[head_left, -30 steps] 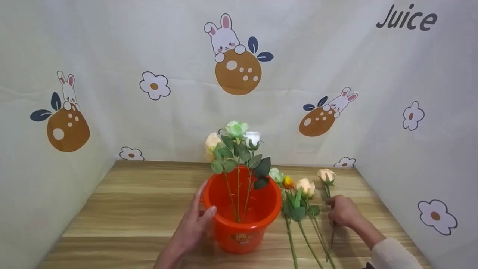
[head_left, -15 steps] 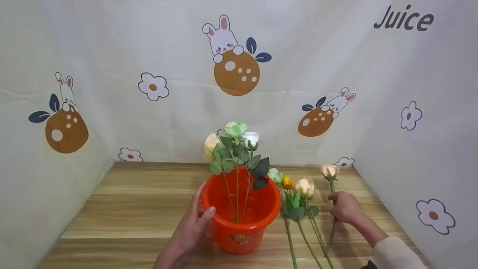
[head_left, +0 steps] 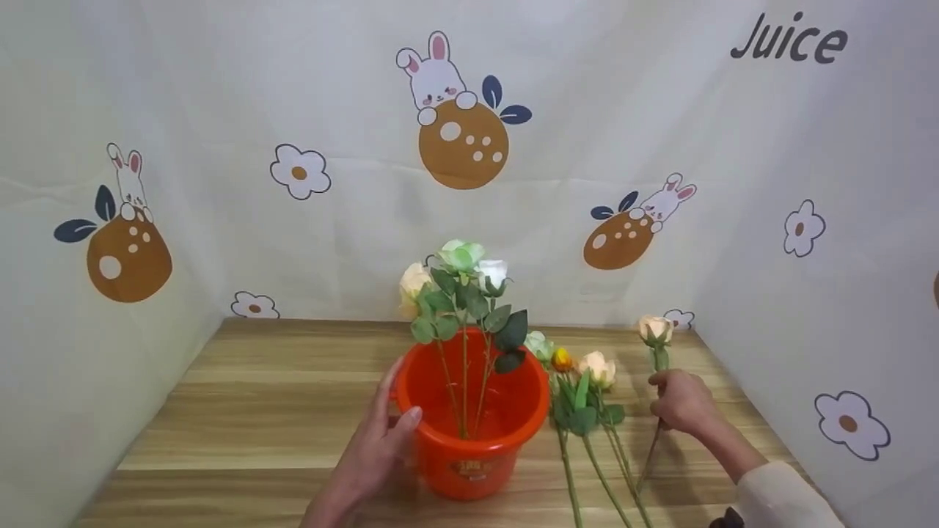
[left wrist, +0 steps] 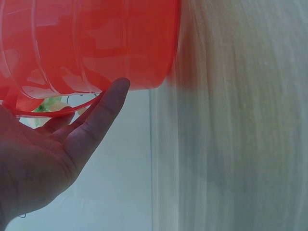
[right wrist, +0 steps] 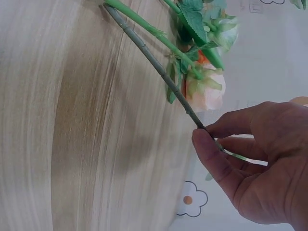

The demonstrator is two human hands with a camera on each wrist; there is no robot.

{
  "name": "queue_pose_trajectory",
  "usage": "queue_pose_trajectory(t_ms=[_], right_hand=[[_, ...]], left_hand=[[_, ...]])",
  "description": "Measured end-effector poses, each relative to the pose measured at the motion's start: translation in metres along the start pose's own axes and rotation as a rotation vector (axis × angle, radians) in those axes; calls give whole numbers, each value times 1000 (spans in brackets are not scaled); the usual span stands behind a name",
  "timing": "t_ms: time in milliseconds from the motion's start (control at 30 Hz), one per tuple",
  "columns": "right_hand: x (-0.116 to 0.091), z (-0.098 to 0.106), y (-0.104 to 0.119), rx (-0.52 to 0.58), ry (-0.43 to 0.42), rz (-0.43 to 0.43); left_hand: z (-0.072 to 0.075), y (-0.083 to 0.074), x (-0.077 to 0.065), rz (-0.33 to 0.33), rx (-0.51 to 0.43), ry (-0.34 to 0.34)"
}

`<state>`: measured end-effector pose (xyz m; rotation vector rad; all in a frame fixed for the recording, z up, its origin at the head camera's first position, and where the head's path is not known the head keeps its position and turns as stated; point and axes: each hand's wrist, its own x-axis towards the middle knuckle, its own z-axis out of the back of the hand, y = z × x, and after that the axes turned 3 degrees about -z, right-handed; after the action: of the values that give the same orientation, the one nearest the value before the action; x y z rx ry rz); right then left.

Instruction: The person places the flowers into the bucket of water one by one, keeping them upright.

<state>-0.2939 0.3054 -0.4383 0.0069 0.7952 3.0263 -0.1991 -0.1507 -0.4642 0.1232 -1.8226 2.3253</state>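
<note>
My left hand (head_left: 375, 440) rests against the left side of a red plastic bucket (head_left: 469, 469), fingers and thumb nearly straight. In the left wrist view, a fingertip touches the bucket wall (left wrist: 86, 43) beside its thin red handle (left wrist: 53, 114). Three roses lean inside the bucket: a pale yellow rose (head_left: 415, 282), a green rose (head_left: 461, 254) and a white rose (head_left: 493, 273). To the right, my right hand (head_left: 686, 402) pinches the stem (right wrist: 161, 70) of a peach rose (head_left: 654, 330) between thumb and fingers. Its bloom points up and away, its stem slanting down to the tabletop.
Several stemmed flowers lie between bucket and right hand, among them another peach rose (head_left: 598, 369), an orange-yellow tulip (head_left: 562, 359) and a green rose (head_left: 539, 345). Printed cloth walls (head_left: 352, 235) enclose the wooden table (head_left: 279, 411) at the back and both sides.
My right hand has moved slightly right with the peach rose, whose bloom has risen and whose stem has tilted more upright. The left hand and bucket stay in place.
</note>
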Motion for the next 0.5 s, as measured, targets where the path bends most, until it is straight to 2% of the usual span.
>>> queue_pose_trajectory(t_ms=[233,500], right_hand=[[3,7,1,-11,-28,7],[2,10,7,0,-29,23]], left_hand=[[0,-1,0,33,-26,1],[-1,1,-1,-16,-1,-3]])
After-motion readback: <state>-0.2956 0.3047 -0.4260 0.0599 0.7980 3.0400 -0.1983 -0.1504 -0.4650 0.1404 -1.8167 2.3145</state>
